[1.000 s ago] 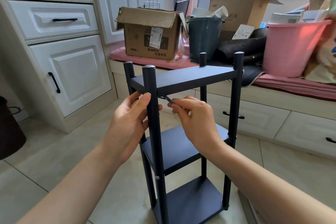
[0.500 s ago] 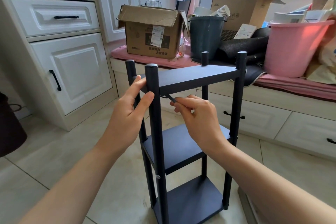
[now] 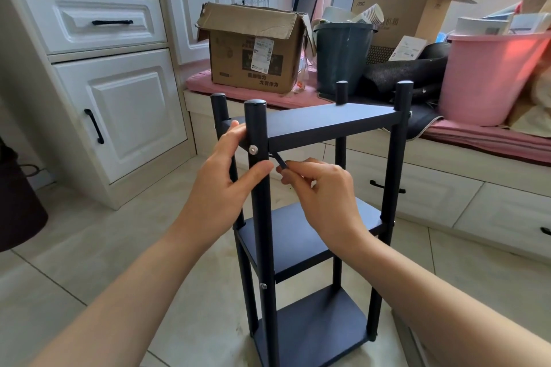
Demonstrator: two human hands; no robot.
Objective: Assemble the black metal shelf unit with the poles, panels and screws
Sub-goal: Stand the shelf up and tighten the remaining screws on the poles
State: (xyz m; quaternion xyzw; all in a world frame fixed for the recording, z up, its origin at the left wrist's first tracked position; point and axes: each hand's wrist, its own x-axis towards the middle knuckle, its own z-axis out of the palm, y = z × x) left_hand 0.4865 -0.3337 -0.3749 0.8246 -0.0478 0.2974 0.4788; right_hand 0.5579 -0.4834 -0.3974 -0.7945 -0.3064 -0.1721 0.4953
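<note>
Shelf unit [image 3: 313, 217]: four poles, three panels

Floor [image 3: 89, 247]: pale glossy tiles with thin grout lines. Standing directly on it: black metal shelf unit [image 3: 313, 232], upright on four poles, three panels; white cabinet [image 3: 113, 92], left, drawer over door; dark rounded object [image 3: 18, 205] at far left edge, only partly seen.

cardboard box [image 3: 253, 48], pink tub [image 3: 489, 74]
</note>
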